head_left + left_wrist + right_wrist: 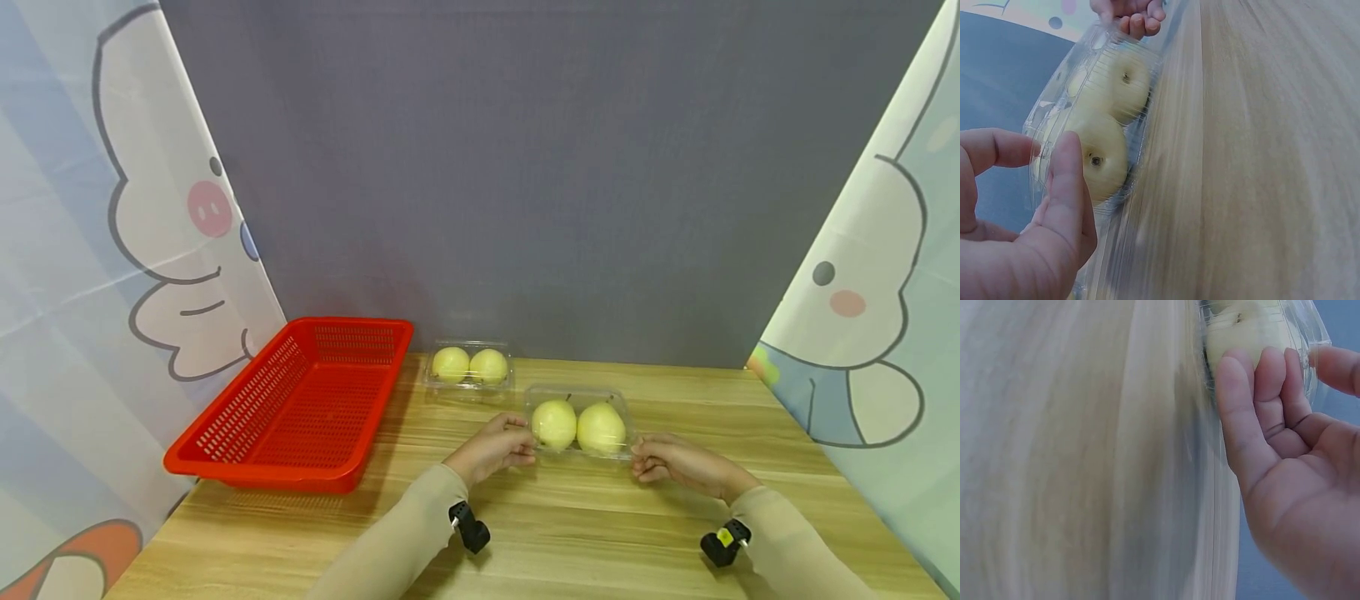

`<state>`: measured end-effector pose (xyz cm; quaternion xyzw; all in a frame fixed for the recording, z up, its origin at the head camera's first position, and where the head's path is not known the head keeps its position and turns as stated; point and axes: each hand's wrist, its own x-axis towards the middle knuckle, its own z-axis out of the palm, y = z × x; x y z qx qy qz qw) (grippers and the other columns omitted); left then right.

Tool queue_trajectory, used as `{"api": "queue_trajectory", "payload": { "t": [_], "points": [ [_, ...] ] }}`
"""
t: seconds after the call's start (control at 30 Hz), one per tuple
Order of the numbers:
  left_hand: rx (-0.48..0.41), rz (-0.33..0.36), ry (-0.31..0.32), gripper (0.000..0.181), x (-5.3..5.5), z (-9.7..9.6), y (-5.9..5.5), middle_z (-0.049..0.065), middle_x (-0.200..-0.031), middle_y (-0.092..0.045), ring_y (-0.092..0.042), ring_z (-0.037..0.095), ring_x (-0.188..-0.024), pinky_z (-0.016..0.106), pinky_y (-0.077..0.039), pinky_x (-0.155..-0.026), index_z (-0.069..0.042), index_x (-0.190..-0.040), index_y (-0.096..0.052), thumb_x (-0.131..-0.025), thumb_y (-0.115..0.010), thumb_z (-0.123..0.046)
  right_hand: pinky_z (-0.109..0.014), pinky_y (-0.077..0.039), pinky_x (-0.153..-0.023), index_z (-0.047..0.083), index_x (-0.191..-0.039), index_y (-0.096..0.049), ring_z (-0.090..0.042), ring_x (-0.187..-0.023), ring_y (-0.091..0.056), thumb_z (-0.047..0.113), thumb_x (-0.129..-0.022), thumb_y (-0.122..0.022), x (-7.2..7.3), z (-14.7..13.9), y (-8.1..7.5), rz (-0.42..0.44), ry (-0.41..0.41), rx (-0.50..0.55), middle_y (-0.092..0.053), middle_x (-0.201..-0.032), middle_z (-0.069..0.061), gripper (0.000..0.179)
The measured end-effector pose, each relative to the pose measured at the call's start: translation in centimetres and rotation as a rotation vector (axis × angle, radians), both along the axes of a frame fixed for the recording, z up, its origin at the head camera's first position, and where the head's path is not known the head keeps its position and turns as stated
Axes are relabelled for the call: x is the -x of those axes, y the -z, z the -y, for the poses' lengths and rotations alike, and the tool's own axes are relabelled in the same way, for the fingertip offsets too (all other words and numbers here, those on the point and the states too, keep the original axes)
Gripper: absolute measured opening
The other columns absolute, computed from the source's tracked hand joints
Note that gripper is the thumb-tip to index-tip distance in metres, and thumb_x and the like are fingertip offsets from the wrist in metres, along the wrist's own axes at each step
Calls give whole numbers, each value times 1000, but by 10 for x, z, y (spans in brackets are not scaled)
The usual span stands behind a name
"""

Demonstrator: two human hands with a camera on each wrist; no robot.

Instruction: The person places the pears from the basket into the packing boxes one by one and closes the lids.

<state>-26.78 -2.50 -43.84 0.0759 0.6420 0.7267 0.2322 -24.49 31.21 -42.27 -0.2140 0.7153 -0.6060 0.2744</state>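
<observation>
A clear plastic clamshell box lies on the table in front of me, with two pale yellow pears side by side inside. My left hand pinches its near left corner between thumb and fingers. At the opposite near corner, my right hand pinches the plastic edge. From the left wrist, the pears show through the box's ribbed side, and the left fingertips overlap the rim. The right wrist view has curled fingers against the box's end, covering part of one pear.
Behind and to the left stands another clear box holding two pears. A red plastic basket with slotted walls sits farther left on the wooden table. A grey backdrop rises along the table's back, with cartoon-printed curtains on both sides.
</observation>
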Motion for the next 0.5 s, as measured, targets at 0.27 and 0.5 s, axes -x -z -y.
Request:
{"api": "queue_trajectory", "payload": {
  "t": [0.27,0.5],
  "points": [
    [-5,0,11,51,0,1,0,14,-96,-58,-59,20,-82,30,-57,-80,3,-133,-41,-88,-64,-3,-32,-54,-91,-3,-108,-56,-17,-95,-61,10,-107,-40,1,0,3,11,-3,42,-60,-101,-11,20],
    [-17,0,3,50,1,0,0,14,-95,-58,-59,20,-82,29,-57,-79,3,-132,-41,-87,-63,-1,-32,-54,-90,-3,-107,-55,-16,-94,-61,10,-107,-40,1,1,1,14,-7,43,-60,-100,-11,20]
  ]
}}
